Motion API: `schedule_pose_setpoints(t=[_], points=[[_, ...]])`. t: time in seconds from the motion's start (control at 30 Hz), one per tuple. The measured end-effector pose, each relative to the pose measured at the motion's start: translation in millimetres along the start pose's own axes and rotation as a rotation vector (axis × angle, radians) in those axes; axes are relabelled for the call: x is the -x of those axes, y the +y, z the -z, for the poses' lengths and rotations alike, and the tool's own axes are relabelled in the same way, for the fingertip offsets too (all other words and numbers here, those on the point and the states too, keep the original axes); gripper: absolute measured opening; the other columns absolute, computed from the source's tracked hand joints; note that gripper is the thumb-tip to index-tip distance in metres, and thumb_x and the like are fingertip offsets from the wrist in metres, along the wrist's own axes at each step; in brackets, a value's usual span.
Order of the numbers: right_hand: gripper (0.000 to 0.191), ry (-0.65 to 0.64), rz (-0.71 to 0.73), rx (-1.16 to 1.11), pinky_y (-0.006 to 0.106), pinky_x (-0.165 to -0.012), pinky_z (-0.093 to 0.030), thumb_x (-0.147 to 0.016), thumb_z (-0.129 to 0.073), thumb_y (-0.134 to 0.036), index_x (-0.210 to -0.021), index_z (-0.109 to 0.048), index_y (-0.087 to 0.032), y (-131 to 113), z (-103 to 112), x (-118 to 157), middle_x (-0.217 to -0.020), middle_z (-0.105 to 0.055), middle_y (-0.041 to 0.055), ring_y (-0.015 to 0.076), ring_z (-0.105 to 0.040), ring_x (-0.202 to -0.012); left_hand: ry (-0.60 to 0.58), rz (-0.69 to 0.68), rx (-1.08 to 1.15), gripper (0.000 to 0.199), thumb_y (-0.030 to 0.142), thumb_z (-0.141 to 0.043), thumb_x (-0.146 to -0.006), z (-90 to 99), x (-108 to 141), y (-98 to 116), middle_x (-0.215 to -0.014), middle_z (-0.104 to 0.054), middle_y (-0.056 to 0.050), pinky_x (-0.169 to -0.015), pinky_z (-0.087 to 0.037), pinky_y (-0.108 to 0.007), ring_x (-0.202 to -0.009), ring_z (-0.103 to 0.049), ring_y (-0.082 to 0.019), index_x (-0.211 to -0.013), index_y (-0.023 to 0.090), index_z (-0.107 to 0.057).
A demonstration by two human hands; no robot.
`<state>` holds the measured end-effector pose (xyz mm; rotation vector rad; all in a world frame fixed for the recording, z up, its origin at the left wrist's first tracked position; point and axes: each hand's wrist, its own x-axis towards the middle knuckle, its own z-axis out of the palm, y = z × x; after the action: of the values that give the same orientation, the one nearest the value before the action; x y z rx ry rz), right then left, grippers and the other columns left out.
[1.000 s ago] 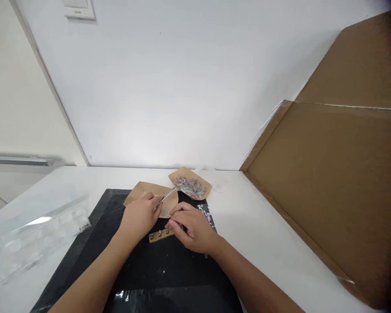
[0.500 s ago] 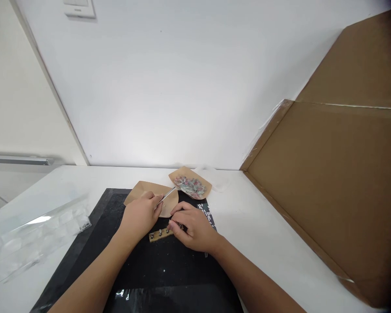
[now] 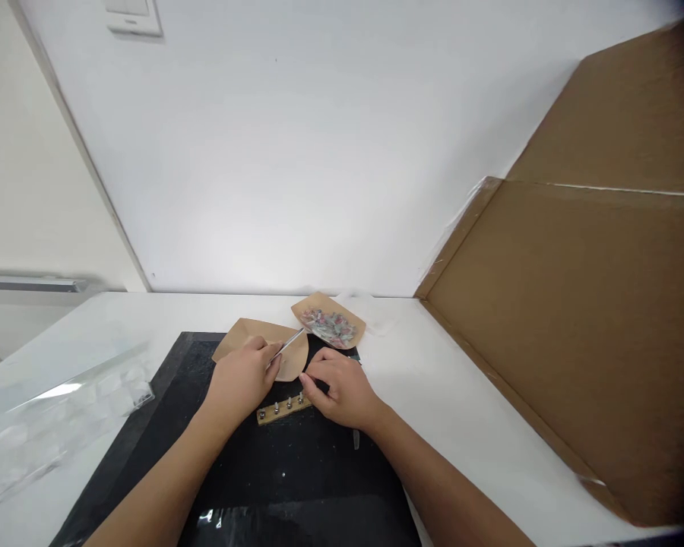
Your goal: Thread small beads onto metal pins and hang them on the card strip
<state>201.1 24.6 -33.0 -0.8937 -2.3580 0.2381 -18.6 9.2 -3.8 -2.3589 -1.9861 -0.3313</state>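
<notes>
My left hand [image 3: 242, 380] is closed around a thin silver metal tool, perhaps tweezers [image 3: 289, 342], which points up and right across a brown paper tray [image 3: 231, 343]. On the black mat lies a narrow wooden strip [image 3: 269, 415] with several small metal pegs standing in a row. My right hand [image 3: 342, 389] hovers at the strip's right end and hides that part. Its thumb and forefinger are close together at the near edge of the paper tray; what they hold, if anything, is too small to make out.
Behind, a second paper tray [image 3: 360, 328] holds several small wrapped pieces. A clear plastic compartment box [image 3: 74, 425] is at the left on the white table. Tall brown cardboard [image 3: 575, 304] stands at the right. The black mat [image 3: 296, 471] covers the middle front.
My right hand has risen slightly from the wooden strip, uncovering more of its pegs. My left hand keeps the metal tool in nearly the same place. The view has shifted a little.
</notes>
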Motion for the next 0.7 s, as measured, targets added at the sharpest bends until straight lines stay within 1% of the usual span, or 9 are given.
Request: schedule_pose_setpoints(t=[0.13, 0.23, 0.37, 0.5, 0.7], points=[[0.030, 0.046, -0.014, -0.006, 0.029, -0.075, -0.046, -0.103, -0.054, -0.027, -0.075, -0.063, -0.022, 0.5, 3.7, -0.7, -0.074, -0.069, 0.0017, 0.0186, -0.063, -0.088, 0.010, -0.008, 0.000, 0.036, 0.037, -0.049, -0.106, -0.3, 0.4, -1.4, -0.108, -0.074, -0.005, -0.070, -0.049, -0.029, -0.091, -0.073, -0.022, -0.136, 0.032, -0.070], [0.031, 0.063, -0.022, 0.003, 0.029, -0.073, -0.045, -0.103, -0.053, -0.027, -0.074, -0.062, -0.022, 0.8, 6.7, -1.9, -0.074, -0.070, 0.0017, 0.0183, -0.063, -0.087, 0.012, -0.009, -0.001, 0.036, 0.038, -0.049, -0.106, -1.6, 1.0, -2.3, -0.107, -0.074, -0.005, -0.067, -0.047, -0.028, -0.089, -0.073, -0.022, -0.134, 0.033, -0.070], [0.032, 0.052, -0.033, 0.042, 0.029, -0.071, -0.042, -0.102, -0.054, -0.028, -0.071, -0.060, -0.021, 2.1, 5.8, -2.6, -0.074, -0.069, 0.0017, 0.0177, -0.063, -0.086, 0.011, -0.007, 0.000, 0.037, 0.038, -0.047, -0.106, -3.5, 1.5, -2.5, -0.109, -0.074, -0.005, -0.066, -0.047, -0.028, -0.089, -0.073, -0.022, -0.134, 0.032, -0.070], [0.030, 0.026, -0.035, 0.094, 0.028, -0.070, -0.040, -0.102, -0.056, -0.028, -0.073, -0.061, -0.021, 4.1, 2.7, -1.7, -0.074, -0.068, 0.0014, 0.0164, -0.063, -0.082, 0.009, -0.005, 0.001, 0.037, 0.037, -0.047, -0.106, -2.4, 0.9, -1.1, -0.111, -0.074, -0.005, -0.066, -0.047, -0.028, -0.091, -0.073, -0.022, -0.134, 0.032, -0.070], [0.028, 0.014, -0.030, 0.105, 0.028, -0.067, -0.038, -0.102, -0.056, -0.028, -0.076, -0.061, -0.021, 5.7, 2.7, -1.3, -0.074, -0.066, 0.0008, 0.0154, -0.061, -0.075, 0.007, -0.017, 0.002, 0.037, 0.037, -0.046, -0.106, -0.5, 0.1, -0.1, -0.110, -0.074, -0.005, -0.069, -0.048, -0.028, -0.090, -0.072, -0.022, -0.133, 0.032, -0.071]])
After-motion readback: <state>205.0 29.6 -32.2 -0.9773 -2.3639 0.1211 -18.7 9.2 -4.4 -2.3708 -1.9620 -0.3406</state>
